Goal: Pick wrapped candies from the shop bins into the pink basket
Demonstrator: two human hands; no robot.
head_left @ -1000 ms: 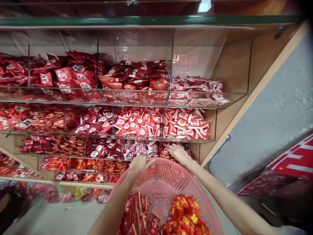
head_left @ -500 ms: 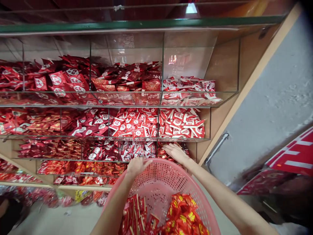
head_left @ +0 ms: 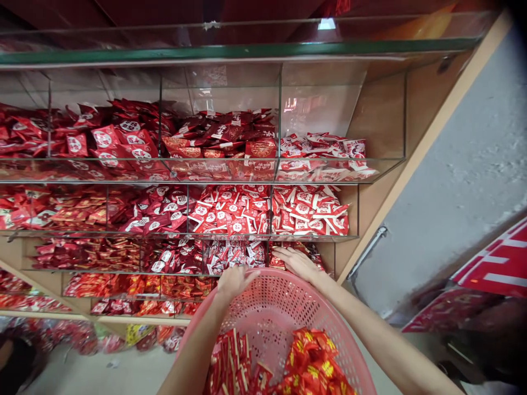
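Glass shelving (head_left: 288, 175) full of red sweet packets fills the wall in front of you. Since a moment ago almost nothing has moved: your left hand (head_left: 234, 281) still grips the far rim of the pink plastic basket (head_left: 284, 312), and your right hand (head_left: 297, 262) still lies flat and open on the glossy packets (head_left: 307, 251) in the compartment just beyond that rim. So no packet is picked up yet. Inside the perforated round basket lie crinkly red-and-gold packets (head_left: 313, 362) beside thin flat red ones (head_left: 230, 359).
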